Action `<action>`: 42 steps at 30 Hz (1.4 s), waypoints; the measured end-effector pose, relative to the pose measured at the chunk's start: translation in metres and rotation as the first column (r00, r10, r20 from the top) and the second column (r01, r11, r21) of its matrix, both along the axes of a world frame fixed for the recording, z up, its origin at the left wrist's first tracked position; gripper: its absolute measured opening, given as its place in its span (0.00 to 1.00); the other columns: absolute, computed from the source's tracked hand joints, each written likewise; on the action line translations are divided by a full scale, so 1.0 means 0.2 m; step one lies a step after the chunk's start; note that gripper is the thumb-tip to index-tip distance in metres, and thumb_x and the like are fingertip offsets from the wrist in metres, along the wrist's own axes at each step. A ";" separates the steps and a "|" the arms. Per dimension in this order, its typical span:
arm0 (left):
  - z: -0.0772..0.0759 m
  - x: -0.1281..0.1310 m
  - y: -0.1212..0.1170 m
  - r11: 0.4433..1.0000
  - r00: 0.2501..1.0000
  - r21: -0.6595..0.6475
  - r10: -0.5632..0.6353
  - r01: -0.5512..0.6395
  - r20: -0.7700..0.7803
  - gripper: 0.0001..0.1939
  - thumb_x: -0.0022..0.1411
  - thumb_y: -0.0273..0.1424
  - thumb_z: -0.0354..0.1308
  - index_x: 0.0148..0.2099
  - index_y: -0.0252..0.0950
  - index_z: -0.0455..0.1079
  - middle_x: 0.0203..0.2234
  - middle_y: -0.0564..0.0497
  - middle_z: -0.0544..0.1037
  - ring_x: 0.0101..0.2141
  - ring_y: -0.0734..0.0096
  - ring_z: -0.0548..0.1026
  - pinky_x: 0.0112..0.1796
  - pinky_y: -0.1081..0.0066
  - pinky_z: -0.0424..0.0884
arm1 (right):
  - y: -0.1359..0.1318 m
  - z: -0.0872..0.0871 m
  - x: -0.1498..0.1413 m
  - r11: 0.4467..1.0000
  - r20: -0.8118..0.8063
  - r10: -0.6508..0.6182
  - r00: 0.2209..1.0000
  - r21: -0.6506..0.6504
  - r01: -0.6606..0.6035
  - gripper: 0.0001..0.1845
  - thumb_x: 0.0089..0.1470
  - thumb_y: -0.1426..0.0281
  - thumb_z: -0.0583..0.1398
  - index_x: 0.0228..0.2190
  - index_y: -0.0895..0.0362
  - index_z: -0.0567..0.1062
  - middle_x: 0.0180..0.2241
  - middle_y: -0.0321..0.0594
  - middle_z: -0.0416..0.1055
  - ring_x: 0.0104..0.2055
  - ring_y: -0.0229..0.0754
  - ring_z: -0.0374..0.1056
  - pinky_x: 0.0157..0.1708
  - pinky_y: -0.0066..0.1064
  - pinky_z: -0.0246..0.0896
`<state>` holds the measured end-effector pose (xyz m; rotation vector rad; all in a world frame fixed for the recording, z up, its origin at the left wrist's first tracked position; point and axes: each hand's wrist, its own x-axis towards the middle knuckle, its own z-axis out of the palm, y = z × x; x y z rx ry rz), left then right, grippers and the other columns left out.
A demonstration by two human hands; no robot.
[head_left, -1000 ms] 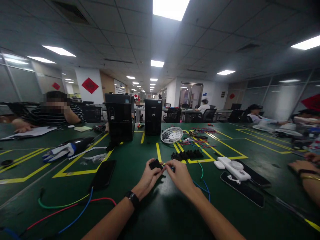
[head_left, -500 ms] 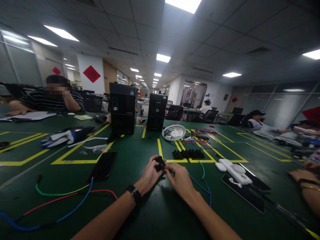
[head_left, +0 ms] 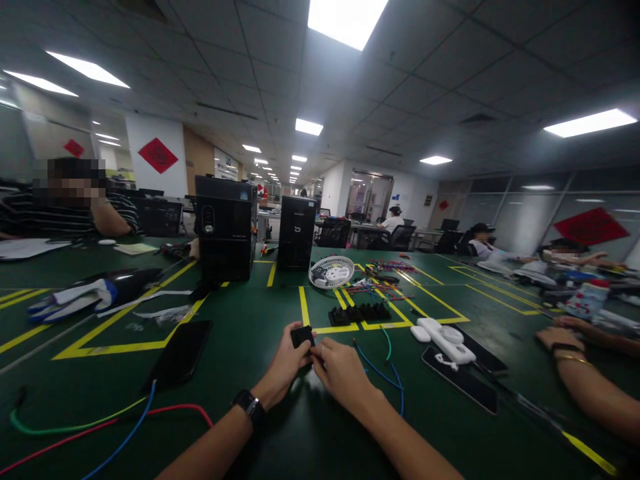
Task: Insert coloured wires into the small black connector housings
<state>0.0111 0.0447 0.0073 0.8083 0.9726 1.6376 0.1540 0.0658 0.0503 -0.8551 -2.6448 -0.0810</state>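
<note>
My left hand point(head_left: 286, 363) is closed around a small black block-like part point(head_left: 302, 336), holding it just above the green table point(head_left: 280, 433). Close against its right side, my right hand point(head_left: 340, 370) has its fingers pinched together at the part's lower edge. Whatever lies between those right fingertips is too small to make out. Beyond my hands sits a row of similar black parts point(head_left: 359, 313). Blue wire point(head_left: 387, 380) and a short green wire point(head_left: 388, 343) lie to the right of my right hand.
Two black computer towers point(head_left: 225, 233) stand at the back, beside a white round basket point(head_left: 331, 273). Left are a black phone point(head_left: 180, 353), coloured wires point(head_left: 165, 408) and gloves point(head_left: 75, 301). At right are a white device point(head_left: 445, 340), another phone point(head_left: 460, 380) and a co-worker's arm point(head_left: 590, 380).
The view has turned slightly right, so the table things appear shifted left. My left hand still holds the black part, now showing a flatter face. My right fingers stay at its edge.
</note>
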 end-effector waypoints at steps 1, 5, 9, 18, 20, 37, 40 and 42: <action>0.00 0.00 -0.01 1.000 1.000 0.005 -0.006 0.006 -0.012 0.28 0.55 0.31 0.60 0.56 0.41 0.53 0.48 0.41 0.71 0.42 0.64 0.75 0.43 0.61 0.72 | 0.00 0.00 0.00 1.000 -0.028 0.005 1.000 -0.015 -0.005 0.12 0.60 0.69 0.51 0.40 0.54 0.73 0.38 0.40 0.72 0.37 0.40 0.70 0.35 0.26 0.58; 0.01 0.00 -0.01 1.000 1.000 -0.012 0.010 -0.011 -0.015 0.31 0.56 0.31 0.60 0.58 0.43 0.51 0.48 0.41 0.71 0.41 0.65 0.75 0.42 0.61 0.73 | 0.01 -0.02 0.01 0.998 -0.112 0.016 0.994 -0.061 -0.023 0.10 0.59 0.69 0.53 0.39 0.54 0.74 0.37 0.40 0.72 0.37 0.40 0.69 0.36 0.27 0.58; 0.03 0.00 0.00 0.996 0.996 -0.056 0.076 -0.074 0.038 0.32 0.53 0.29 0.62 0.57 0.42 0.53 0.46 0.42 0.72 0.39 0.66 0.76 0.40 0.63 0.74 | 0.02 -0.04 -0.01 0.985 -0.277 0.048 0.960 -0.144 -0.090 0.08 0.57 0.72 0.55 0.37 0.55 0.73 0.37 0.39 0.73 0.38 0.39 0.70 0.38 0.26 0.59; 0.01 0.04 0.07 0.908 0.917 -0.129 0.399 -0.398 -0.025 0.27 0.56 0.53 0.49 0.42 0.34 0.67 0.23 0.52 0.71 0.21 0.71 0.72 0.24 0.69 0.70 | 0.02 0.01 0.01 0.976 -0.125 -0.058 0.990 -0.214 0.030 0.16 0.63 0.68 0.48 0.36 0.56 0.75 0.33 0.41 0.77 0.35 0.41 0.72 0.34 0.25 0.57; -0.01 0.05 0.08 0.916 0.918 -0.082 0.386 -0.393 -0.094 0.24 0.57 0.51 0.49 0.43 0.35 0.67 0.25 0.52 0.72 0.22 0.71 0.73 0.23 0.70 0.70 | 0.05 0.09 0.03 0.988 0.006 -0.005 1.000 -0.157 0.006 0.17 0.63 0.66 0.49 0.34 0.56 0.76 0.32 0.42 0.77 0.36 0.42 0.72 0.34 0.26 0.57; -0.05 0.00 0.10 0.788 0.796 -0.111 0.595 -0.605 -0.111 0.20 0.63 0.39 0.41 0.55 0.39 0.59 0.31 0.51 0.72 0.24 0.75 0.72 0.25 0.73 0.70 | 0.01 0.16 -0.08 0.989 0.170 -0.134 0.976 -0.045 0.144 0.18 0.62 0.60 0.49 0.37 0.54 0.76 0.33 0.46 0.76 0.37 0.46 0.72 0.34 0.29 0.58; -0.05 0.01 0.10 0.799 0.803 -0.093 0.582 -0.594 -0.127 0.20 0.64 0.38 0.39 0.54 0.38 0.59 0.32 0.50 0.71 0.22 0.76 0.71 0.24 0.74 0.70 | 0.01 0.14 -0.06 0.977 0.128 -0.171 0.977 -0.104 0.184 0.19 0.63 0.61 0.48 0.37 0.52 0.76 0.33 0.43 0.77 0.37 0.44 0.72 0.34 0.28 0.57; -0.05 0.02 0.10 0.806 0.808 -0.080 0.575 -0.586 -0.129 0.19 0.65 0.38 0.39 0.53 0.37 0.61 0.31 0.50 0.70 0.21 0.76 0.71 0.23 0.73 0.69 | 0.02 0.15 -0.05 0.973 0.112 -0.184 0.977 -0.123 0.197 0.18 0.62 0.61 0.49 0.34 0.52 0.77 0.34 0.42 0.77 0.38 0.43 0.72 0.35 0.27 0.57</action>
